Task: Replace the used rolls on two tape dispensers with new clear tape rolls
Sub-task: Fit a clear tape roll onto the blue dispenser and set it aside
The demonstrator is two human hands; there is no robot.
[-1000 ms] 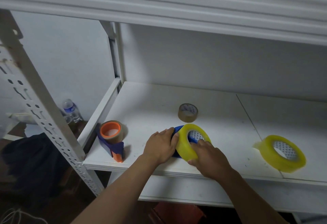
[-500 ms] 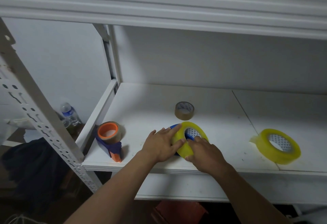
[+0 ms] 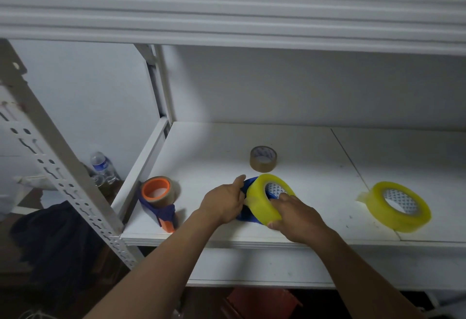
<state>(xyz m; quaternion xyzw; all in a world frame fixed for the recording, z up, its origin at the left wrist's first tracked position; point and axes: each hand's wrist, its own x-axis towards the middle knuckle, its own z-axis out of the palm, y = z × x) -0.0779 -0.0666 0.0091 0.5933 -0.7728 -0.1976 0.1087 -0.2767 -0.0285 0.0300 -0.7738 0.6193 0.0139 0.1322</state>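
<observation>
On the white shelf (image 3: 214,149) near its front edge, a blue tape dispenser (image 3: 248,214) carries a thick yellowish clear tape roll (image 3: 261,204), tilted on edge. My left hand (image 3: 224,202) grips the dispenser from the left. My right hand (image 3: 296,214) holds the roll, fingers over its rim and thumb under it. A second blue and orange dispenser (image 3: 157,199) with a thin brown roll lies at the shelf's left end. A small used brown roll (image 3: 263,158) lies flat behind my hands. Another new clear roll (image 3: 398,206) lies to the right.
A perforated white upright (image 3: 58,164) slants at the left. The upper shelf's thick front edge (image 3: 227,13) overhangs the work area. A water bottle (image 3: 102,167) stands on the floor at the left, beside dark cloth (image 3: 48,233). A reddish object (image 3: 259,303) sits below the shelf.
My left hand has slid off the roll's rim back to the dispenser's left side. The roll has settled a little further onto the dispenser under my right hand. The camera has shifted slightly.
</observation>
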